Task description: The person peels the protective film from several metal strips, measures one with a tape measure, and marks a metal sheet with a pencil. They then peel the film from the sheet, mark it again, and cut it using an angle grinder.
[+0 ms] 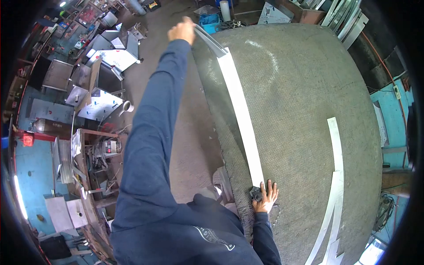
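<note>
A long, bright white strip (240,110) lies along the edge of the large textured grey mat (300,88). From its far end a narrow grey band (210,41) rises toward my left hand (182,32), which is closed around the band's upper end, with that arm stretched far out. At the near end of the strip, my right hand (265,198) rests with its fingers spread, fingertips by the strip's edge. Beside its thumb sits a small black object (255,193), partly covered by the hand.
More thin metal strips (335,176) lie on the mat to the right. Metal lengths (346,20) lean at the back right, near a blue bin (210,23). On the left are a cluttered workbench (95,176) and sheet-metal pieces (104,106) along a brown floor (190,132).
</note>
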`<action>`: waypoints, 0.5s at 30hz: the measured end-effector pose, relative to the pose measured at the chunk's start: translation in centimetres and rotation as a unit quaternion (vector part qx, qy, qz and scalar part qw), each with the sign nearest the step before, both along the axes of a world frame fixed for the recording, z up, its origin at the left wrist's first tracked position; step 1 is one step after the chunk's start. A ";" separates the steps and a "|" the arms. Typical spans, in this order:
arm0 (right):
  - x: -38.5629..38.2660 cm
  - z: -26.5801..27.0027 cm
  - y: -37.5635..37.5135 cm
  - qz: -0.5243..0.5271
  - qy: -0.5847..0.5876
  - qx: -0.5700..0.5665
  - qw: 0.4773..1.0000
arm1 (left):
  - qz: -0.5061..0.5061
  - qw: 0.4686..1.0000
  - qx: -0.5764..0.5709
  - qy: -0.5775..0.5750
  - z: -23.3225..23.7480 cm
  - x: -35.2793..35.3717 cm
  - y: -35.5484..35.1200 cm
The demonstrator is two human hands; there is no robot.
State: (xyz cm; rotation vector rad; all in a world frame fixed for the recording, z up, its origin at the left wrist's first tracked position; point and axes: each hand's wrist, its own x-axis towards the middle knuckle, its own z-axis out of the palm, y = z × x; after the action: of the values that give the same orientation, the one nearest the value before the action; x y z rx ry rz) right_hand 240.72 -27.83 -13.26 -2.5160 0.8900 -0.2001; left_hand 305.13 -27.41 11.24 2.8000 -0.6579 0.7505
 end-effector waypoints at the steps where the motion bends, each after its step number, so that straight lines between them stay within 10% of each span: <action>1: 0.0 -0.1 0.0 -0.001 -0.005 -0.005 1.000 | 0.019 0.999 -0.014 -0.026 1.6 0.5 0.8; 4: -0.2 -0.3 -0.2 0.009 0.000 -0.019 1.000 | 0.085 0.967 -0.146 -0.192 4.4 4.5 5.5; 6: -0.1 0.0 -0.2 -0.007 0.000 -0.004 1.000 | -0.062 0.857 -0.510 -0.031 7.2 3.6 9.2; 7: 0.0 0.3 -0.2 0.001 0.010 0.004 1.000 | -0.072 0.860 -0.471 -0.184 5.8 5.9 11.4; 15: -0.4 -0.6 -0.1 -0.018 -0.083 -0.014 0.996 | -0.280 0.830 -0.331 0.352 -15.2 -37.9 15.1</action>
State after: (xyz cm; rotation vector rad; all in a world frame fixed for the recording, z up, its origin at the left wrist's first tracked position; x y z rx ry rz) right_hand 240.29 -27.96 -13.89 -2.4686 0.8706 -0.4287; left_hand 267.24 -12.29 -3.97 1.8570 -0.7951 -0.1730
